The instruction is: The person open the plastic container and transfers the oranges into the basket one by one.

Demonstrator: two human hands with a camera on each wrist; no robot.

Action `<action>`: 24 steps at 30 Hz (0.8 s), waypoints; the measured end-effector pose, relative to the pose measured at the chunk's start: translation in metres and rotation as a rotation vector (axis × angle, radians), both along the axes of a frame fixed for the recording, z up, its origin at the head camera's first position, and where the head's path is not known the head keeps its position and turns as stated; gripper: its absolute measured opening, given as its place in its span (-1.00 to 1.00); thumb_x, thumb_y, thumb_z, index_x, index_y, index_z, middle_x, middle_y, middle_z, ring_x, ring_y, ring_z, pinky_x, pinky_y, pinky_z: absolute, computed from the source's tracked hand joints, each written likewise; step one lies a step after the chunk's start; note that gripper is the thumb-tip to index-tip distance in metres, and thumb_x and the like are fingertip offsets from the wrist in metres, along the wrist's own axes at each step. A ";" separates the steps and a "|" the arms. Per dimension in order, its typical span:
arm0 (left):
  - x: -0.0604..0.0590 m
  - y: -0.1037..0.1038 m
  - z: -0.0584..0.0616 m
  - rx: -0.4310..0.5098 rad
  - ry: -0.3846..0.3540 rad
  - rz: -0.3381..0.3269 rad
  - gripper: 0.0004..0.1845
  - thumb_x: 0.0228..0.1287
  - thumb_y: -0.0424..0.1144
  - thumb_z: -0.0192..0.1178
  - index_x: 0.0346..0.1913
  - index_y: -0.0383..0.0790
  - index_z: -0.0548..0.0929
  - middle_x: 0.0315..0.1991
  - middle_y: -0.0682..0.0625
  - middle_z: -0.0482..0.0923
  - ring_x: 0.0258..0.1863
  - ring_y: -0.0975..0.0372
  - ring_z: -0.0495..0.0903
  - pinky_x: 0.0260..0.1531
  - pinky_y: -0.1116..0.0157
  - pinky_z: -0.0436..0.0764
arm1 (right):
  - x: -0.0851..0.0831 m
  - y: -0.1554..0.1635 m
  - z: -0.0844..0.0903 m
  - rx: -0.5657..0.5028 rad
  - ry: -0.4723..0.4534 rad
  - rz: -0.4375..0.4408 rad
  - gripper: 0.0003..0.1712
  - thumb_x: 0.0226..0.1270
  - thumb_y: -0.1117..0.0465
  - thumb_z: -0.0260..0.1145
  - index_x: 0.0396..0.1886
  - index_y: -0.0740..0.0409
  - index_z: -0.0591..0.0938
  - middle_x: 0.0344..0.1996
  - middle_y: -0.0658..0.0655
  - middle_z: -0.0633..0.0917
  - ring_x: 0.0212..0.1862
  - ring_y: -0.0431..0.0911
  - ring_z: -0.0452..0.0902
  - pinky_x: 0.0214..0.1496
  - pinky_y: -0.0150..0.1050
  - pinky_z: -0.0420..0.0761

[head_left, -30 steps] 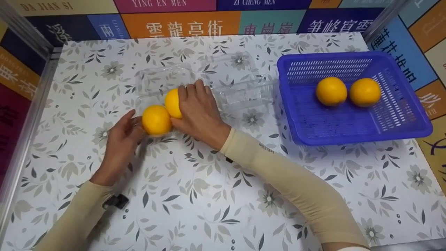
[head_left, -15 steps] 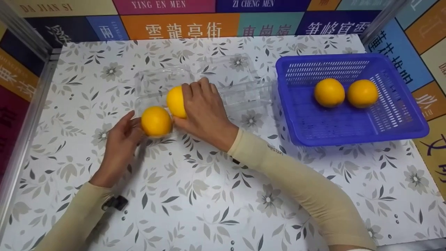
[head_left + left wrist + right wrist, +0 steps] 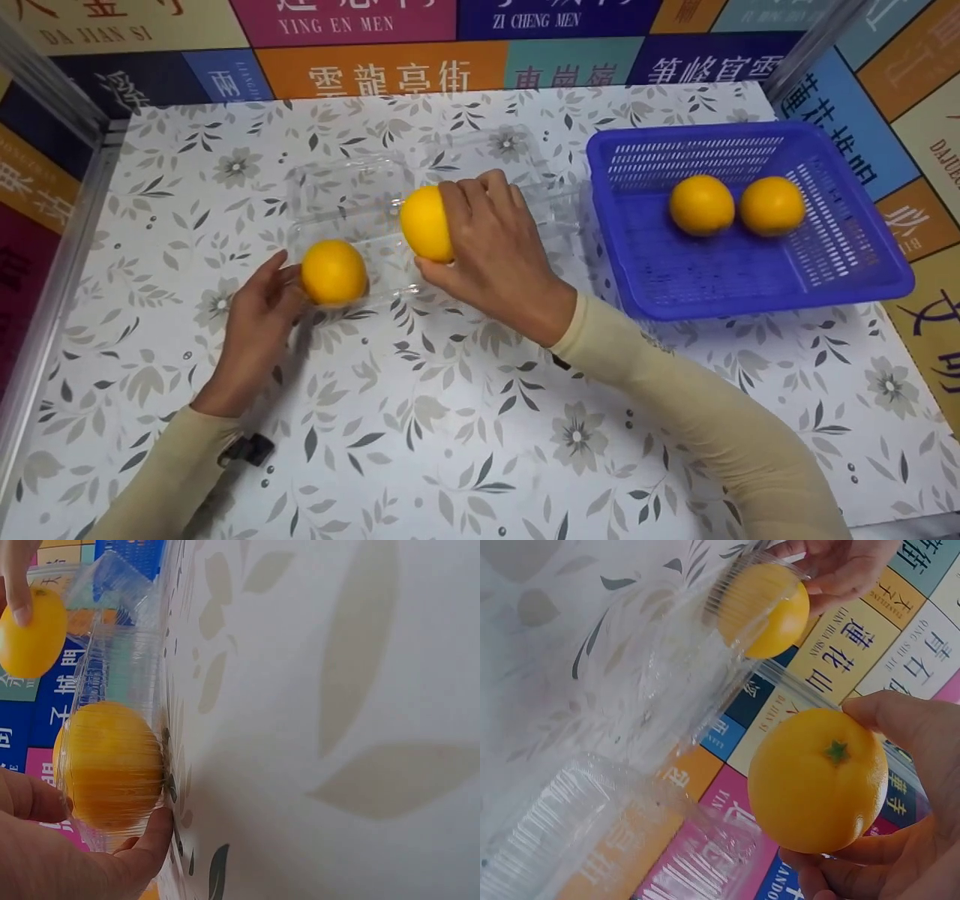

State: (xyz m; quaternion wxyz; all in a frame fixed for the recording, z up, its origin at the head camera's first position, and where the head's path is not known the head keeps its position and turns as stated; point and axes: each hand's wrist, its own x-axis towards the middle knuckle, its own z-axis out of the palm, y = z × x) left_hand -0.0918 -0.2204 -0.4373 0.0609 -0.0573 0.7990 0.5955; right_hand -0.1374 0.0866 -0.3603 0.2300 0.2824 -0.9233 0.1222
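My right hand (image 3: 502, 255) grips an orange (image 3: 817, 780), raised over the right part of a clear plastic box (image 3: 386, 281); the right wrist view shows its green stem end. Another orange (image 3: 334, 272) sits at the left end of that box, its side seen through the ribbed wall in the left wrist view. Around this end, my left hand (image 3: 259, 330) holds the box, with fingertips (image 3: 45, 799) at the upper edge and another digit low by the table. The box's clear lid (image 3: 349, 184) lies folded back behind it.
A second clear plastic box (image 3: 555, 206) lies open to the right, its lid (image 3: 480, 150) toward the back. Beyond it stands a blue-purple basket (image 3: 757, 304) with two oranges (image 3: 701, 205) in it. Printed panels (image 3: 382, 71) border the flowered tabletop (image 3: 450, 450).
My right hand has lifted its orange and carried it rightward, away from the one in the box. The left hand stays at the box's end. The head view has shifted slightly.
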 end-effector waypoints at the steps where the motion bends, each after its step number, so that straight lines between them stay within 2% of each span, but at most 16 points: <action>1: 0.000 0.000 0.000 0.003 0.001 0.000 -0.28 0.72 -0.28 -0.03 0.79 -0.26 0.04 0.61 -0.21 0.41 0.50 0.04 0.49 0.23 0.53 0.60 | 0.001 0.003 0.001 -0.004 0.005 -0.003 -0.25 0.30 -0.18 0.52 0.23 0.31 0.62 -0.03 0.29 0.75 0.03 0.19 0.49 0.01 0.02 0.54; 10: 0.001 0.000 0.001 -0.005 -0.002 0.003 -0.28 0.73 -0.27 -0.03 0.80 -0.26 0.03 0.62 -0.19 0.40 0.49 0.04 0.50 0.23 0.55 0.58 | 0.006 0.024 0.012 -0.073 0.005 -0.008 -0.25 0.27 -0.14 0.58 0.22 0.32 0.64 0.01 0.30 0.76 0.04 0.21 0.48 0.08 0.05 0.55; 24: 0.000 0.000 -0.001 0.017 0.000 0.004 -0.27 0.73 -0.25 -0.02 0.80 -0.25 0.03 0.63 -0.17 0.39 0.50 0.05 0.49 0.25 0.54 0.57 | 0.004 0.060 0.026 -0.094 0.067 -0.026 -0.21 0.26 -0.16 0.61 0.21 0.36 0.63 0.02 0.33 0.76 0.04 0.25 0.47 0.10 0.10 0.51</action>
